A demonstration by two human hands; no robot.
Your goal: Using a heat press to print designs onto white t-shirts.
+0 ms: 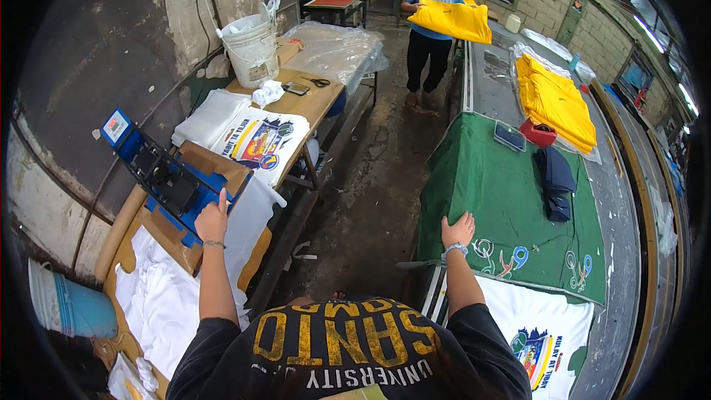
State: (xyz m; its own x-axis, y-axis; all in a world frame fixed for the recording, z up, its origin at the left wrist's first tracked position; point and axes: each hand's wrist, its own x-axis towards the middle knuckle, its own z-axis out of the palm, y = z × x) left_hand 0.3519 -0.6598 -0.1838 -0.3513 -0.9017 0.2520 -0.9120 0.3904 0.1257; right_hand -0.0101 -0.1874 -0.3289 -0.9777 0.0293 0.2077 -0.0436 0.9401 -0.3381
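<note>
At ten o'clock, left hand (212,220) is flanking blue machine (169,178), grip unclear; at two, unclenched right hand (458,230) is touching green cloth (474,170).

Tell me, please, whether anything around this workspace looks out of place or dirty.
A pale scrap lies loose on the aisle floor, looking dropped. The floor is stained, and the white bucket on the left table is smeared with grime, which seems odd close to clean white shirts.

Garment-printing workshop, blue heat press (164,178), printed white shirts (265,141)
</note>
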